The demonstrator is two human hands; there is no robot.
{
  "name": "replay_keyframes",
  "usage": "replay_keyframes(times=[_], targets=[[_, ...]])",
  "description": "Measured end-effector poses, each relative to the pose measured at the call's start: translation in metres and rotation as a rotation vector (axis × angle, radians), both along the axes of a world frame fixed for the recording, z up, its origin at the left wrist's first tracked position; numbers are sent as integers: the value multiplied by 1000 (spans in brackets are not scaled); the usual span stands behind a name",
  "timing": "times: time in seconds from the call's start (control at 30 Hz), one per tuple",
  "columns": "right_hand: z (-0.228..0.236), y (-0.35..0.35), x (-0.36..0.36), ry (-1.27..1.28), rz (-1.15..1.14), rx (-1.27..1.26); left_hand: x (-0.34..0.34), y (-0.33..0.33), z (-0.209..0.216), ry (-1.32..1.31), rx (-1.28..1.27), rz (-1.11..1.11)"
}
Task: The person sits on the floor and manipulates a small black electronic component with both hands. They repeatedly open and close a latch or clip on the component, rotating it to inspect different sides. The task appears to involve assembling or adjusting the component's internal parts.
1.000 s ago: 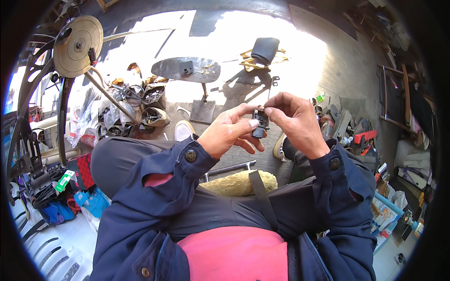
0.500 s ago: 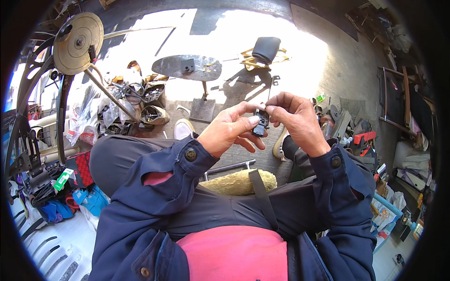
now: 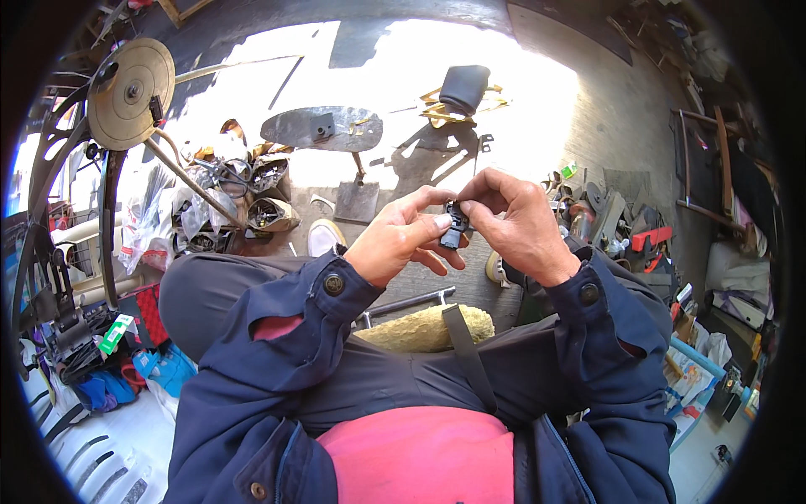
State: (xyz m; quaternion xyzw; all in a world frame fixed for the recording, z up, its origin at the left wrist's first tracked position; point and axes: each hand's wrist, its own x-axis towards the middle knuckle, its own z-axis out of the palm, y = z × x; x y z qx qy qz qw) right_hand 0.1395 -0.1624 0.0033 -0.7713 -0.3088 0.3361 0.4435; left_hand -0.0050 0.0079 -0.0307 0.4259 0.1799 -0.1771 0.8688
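Note:
My left hand point(image 3: 390, 238) holds a small black part point(image 3: 454, 228) between thumb and fingers, above the gap between my knees. The part looks like a blocky plastic or metal fitting with a smooth lower end, and its kind is unclear. At its upper end the thumb and forefinger of my right hand point(image 3: 522, 225) are pinched together. Whatever lies between those two fingertips is too small to make out. Below the hands, a yellowish padded roll point(image 3: 420, 329) with a dark strap point(image 3: 464, 349) across it lies by my lap.
Ahead stands a small anvil-like metal plate point(image 3: 353, 128) on a post. Beyond it is a stool with a dark seat point(image 3: 464, 87). Left are a large round metal disc point(image 3: 132, 94) and opened bags of small parts point(image 3: 273, 214). Tools and a red object point(image 3: 652, 238) crowd the right.
Both hands and the black part have shifted slightly left in the view. The right fingertips have come closer to the part's top, and a thin rod seen above them earlier no longer shows.

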Motion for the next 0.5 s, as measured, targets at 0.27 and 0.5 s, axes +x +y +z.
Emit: replay_keyframes(times=[0.27,0.5], targets=[[5,0,1,-125,45,-21,-1,-2,-2,29,8,16],[3,-1,3,-191,94,2,0,-3,-6,41,8,1]])
